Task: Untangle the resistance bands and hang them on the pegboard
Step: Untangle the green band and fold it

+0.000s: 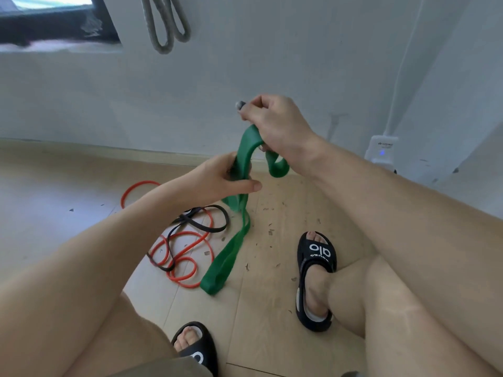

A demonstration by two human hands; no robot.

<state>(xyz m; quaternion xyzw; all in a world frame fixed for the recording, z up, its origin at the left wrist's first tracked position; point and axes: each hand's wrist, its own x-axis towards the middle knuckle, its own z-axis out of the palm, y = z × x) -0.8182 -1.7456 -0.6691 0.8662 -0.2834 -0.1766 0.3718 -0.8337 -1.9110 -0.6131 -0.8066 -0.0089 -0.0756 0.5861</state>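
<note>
A wide green resistance band (226,259) hangs between my hands, and its lower loop trails down to the floor. My left hand (223,178) grips the band's middle, thumb stretched across it. Higher and to the right, my right hand (272,118) holds the band's upper end, with a small grey tip showing past its fingers. A short loop of the green band curls below that hand. On the floor to the left, a thin red band (187,248) and a thin black band (206,221) lie tangled together. A grey band (166,25) hangs on the wall above.
My feet in black slides (315,270) stand on the pale wooden floor (54,202), one right of the bands, one at the bottom edge. A white power strip (382,151) with a cable sits at the wall on the right. Small debris dots the floor.
</note>
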